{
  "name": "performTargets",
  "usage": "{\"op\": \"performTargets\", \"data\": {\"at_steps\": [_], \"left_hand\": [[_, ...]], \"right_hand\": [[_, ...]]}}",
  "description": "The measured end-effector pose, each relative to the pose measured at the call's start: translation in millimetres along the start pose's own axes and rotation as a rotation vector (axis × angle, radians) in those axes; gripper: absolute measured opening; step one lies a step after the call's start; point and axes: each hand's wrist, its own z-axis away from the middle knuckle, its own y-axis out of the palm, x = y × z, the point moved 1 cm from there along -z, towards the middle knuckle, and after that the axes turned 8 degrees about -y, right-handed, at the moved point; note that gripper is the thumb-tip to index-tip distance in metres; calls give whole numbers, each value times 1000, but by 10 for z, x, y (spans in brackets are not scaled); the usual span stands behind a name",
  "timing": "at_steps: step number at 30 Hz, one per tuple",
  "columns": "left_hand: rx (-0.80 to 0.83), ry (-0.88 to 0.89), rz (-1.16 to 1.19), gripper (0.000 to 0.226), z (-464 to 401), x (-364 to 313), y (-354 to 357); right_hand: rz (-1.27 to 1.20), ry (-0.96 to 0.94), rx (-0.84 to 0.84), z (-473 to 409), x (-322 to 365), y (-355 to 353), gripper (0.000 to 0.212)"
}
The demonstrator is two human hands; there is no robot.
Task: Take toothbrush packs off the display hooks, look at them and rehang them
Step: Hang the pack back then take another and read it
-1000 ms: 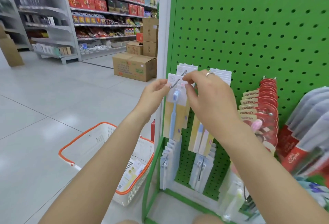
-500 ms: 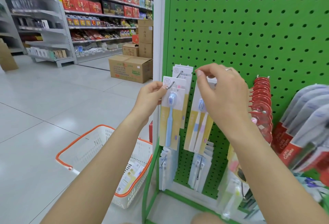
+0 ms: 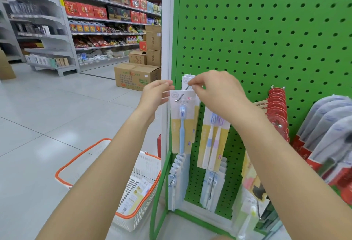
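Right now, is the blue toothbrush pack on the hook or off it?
On. The hook passes through the hole at the pack's top, and the pack hangs straight.

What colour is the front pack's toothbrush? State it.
Light blue toothbrush, on a white and yellow card; head view.

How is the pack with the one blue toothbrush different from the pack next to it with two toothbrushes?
The blue toothbrush pack holds a single blue brush; the two-brush pack holds two, one with a blue grip and one with a lilac grip. The blue toothbrush pack hangs at the front of the leftmost hook, its top beside the left hand; the two-brush pack hangs to its right, its top hidden behind the right hand. Both have yellow-and-white cards and hang upright on the green pegboard.
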Motion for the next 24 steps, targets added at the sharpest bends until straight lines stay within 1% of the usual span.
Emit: {"op": "performTargets", "data": {"at_steps": [2, 5, 7, 10, 11, 13, 16, 20, 24], "left_hand": [[34, 3, -104, 14, -158, -27, 66], [88, 6, -202, 22, -326, -34, 160], [116, -3, -187, 20, -378, -31, 201], [175, -26, -100, 2, -390, -7, 249], [177, -25, -69, 6, -390, 0, 265], [160, -11, -24, 11, -382, 10, 285], [135, 7, 12, 12, -382, 22, 279], [119, 59, -30, 13, -371, 5, 207], [30, 40, -36, 15, -299, 48, 49]], "right_hand": [[20, -2, 15, -30, 4, 23, 34], [-1, 11, 27, -40, -14, 68, 34], [-16, 18, 26, -45, -20, 91, 34], [-27, 18, 33, -50, -26, 122, 32], [-34, 19, 28, -51, -31, 129, 32], [-52, 24, 18, -53, -44, 142, 31], [-68, 26, 17, -50, -59, 148, 29], [-67, 20, 5, -35, -67, 140, 29], [-67, 2, 22, -23, -58, 124, 28]]}}
